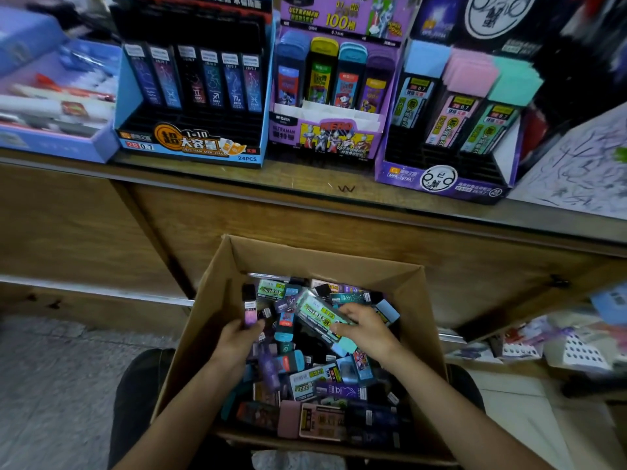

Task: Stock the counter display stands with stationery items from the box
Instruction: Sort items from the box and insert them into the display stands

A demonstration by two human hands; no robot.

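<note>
At the bottom centre of the frame, an open cardboard box [339, 256] rests on the person's lap, heaped with a jumble of small pencil-lead cases. Both hands are inside it. The left hand [237, 337], lower centre-left, grips a dark case with a purple end [250, 308], holding it upright. The right hand [368, 330], lower centre-right, curls its fingers around a long mint-green case [320, 315] lying tilted on top of the pile.

Beyond the box, across the middle of the frame, runs a wooden counter [305, 198]. Three cardboard display stands sit on it along the top. At upper left, a blue stand [190, 144] holds one row of dark constellation-print cases. At upper centre, a purple Ultraman stand [288, 134] holds four bright cases. At upper right, another purple stand [407, 174] holds blue, pink and mint cases.

Each stand has its back row filled while the front slots look empty, and the box is still full, so stocking seems to be at an early stage, with most left to do.
</note>
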